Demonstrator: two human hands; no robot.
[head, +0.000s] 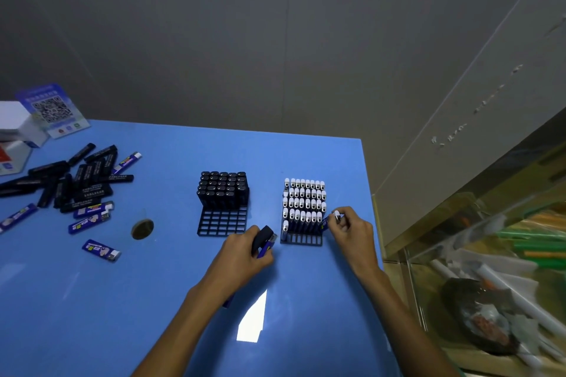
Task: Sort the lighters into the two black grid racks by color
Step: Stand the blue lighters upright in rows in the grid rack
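Two black grid racks stand on the blue table. The left rack holds black lighters in its far rows. The right rack is mostly filled with white-capped blue lighters. My right hand pinches a blue lighter with a white cap at the right rack's near right corner. My left hand grips a black lighter together with a blue one, just in front of the gap between the racks.
A loose pile of black lighters lies at the left, with several blue lighters scattered around it and one nearer me. A round hole sits in the table. A QR-code sign and white boxes stand far left. The table's edge runs along the right.
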